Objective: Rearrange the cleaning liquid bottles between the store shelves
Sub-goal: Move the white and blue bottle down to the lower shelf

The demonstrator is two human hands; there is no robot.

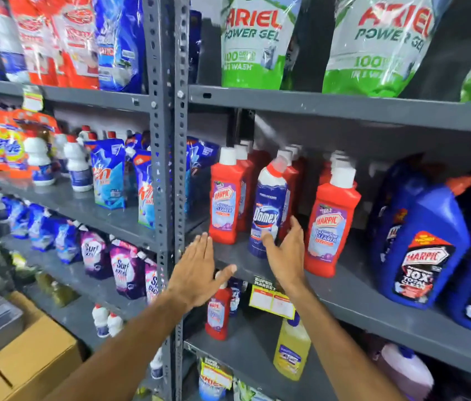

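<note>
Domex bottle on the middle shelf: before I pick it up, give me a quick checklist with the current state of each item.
1. Domex bottle upright on the shelf: ok.
2. Right hand at the bottle: ok; thumb at its base, fingers open on its right side, not closed.
3. Left hand free: ok; open, holding nothing, left of the bottle.
4. Room around the bottle: not ok; red Harpic bottle to its left, another red Harpic bottle close on its right, more right behind.
5. Cap closed: cannot tell; the top is blurred.
6. Shelf front clear for lifting out: ok.
</note>
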